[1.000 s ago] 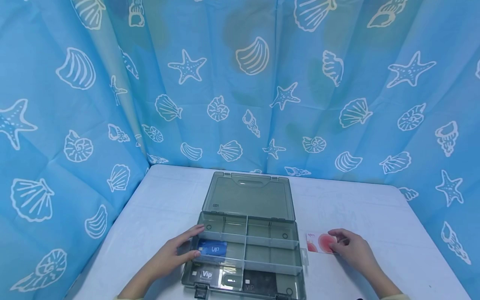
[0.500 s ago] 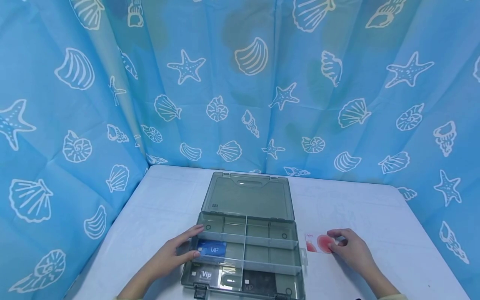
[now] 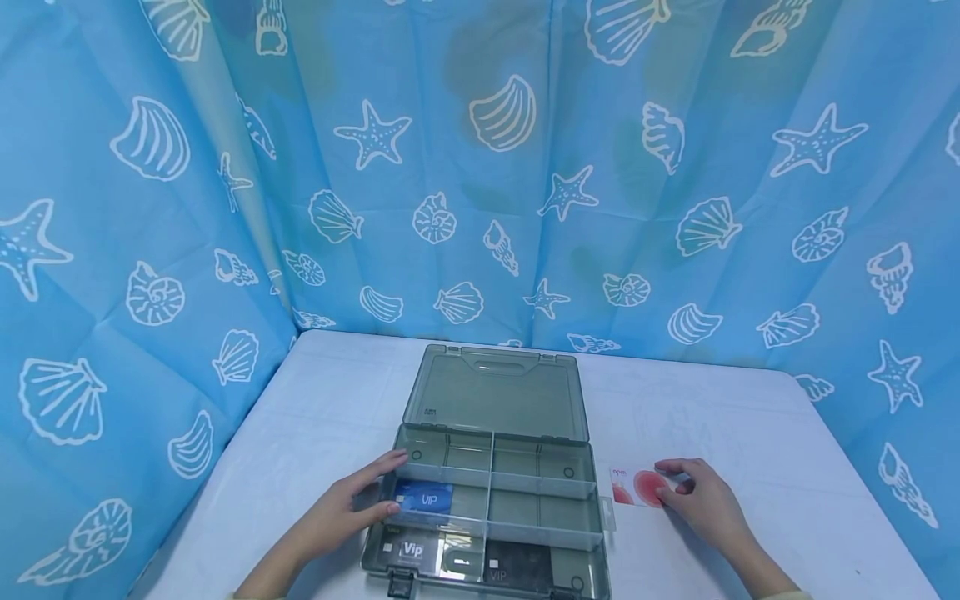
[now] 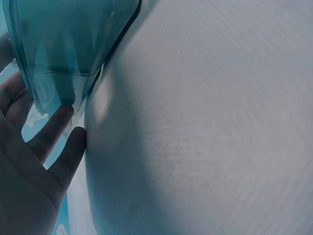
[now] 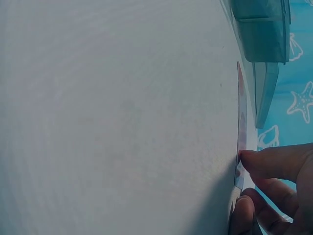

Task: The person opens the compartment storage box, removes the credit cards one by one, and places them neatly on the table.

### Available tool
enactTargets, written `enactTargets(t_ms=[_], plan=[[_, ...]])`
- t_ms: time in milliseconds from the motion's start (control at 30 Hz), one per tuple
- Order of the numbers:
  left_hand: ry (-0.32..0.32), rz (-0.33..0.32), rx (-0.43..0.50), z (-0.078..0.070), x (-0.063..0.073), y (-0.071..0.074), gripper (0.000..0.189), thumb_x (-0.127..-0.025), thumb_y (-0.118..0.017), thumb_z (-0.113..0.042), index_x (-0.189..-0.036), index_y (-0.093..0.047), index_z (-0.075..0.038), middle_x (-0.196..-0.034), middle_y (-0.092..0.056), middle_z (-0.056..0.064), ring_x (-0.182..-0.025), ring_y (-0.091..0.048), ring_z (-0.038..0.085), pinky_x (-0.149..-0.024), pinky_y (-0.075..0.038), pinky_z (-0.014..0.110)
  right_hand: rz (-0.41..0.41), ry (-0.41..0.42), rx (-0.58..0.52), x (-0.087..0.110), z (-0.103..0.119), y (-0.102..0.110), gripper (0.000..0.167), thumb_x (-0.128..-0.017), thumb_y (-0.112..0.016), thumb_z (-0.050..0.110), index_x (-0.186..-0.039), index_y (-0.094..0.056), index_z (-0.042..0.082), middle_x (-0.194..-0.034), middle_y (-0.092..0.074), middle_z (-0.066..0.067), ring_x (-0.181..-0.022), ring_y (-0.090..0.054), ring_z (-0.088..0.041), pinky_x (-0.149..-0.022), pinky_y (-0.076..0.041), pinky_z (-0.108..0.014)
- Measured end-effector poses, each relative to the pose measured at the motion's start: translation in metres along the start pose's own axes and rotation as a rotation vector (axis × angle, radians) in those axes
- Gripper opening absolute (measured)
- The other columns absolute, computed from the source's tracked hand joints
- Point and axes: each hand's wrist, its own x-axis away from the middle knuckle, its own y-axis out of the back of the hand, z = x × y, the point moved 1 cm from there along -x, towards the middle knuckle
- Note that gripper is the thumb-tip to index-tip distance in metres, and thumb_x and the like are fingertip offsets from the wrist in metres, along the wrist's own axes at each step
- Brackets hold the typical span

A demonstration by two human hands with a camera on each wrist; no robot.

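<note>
A greenish-grey, see-through divided plastic box stands with its lid folded back. My left hand rests against the box's left side, thumb and index finger at the rim; in the left wrist view its fingers are spread and fairly straight along the wall. To the right of the box, a white card with red circles is at the tabletop. My right hand pinches its right end, with the thumb on the printed face. Whether the card is lifted at that end I cannot tell.
In the middle left compartment lies a blue VIP card. A black Vip card is in the front left compartment and another dark VIP card in the front right one. A blue shell-patterned curtain stands behind the white table.
</note>
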Motion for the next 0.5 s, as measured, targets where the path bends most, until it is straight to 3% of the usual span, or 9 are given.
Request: enactTargets(t_ms=[500], plan=[[0.023,-0.007,-0.002,0.0045,-0.0008,-0.0009,0.066,-0.095,-0.072,-0.038,-0.154,-0.047,-0.019,-0.162,-0.037,0.007,-0.149,-0.031,0.038,-0.117,-0.030,0.062,0.012,-0.030,-0.015,0.0022,0.0026,0.0028,0.040,-0.092,-0.075,0.016,-0.128,-0.064,-0.001,-0.121,-0.060,-0.021,-0.094,-0.061,-0.026,-0.076,-0.055,-0.037]])
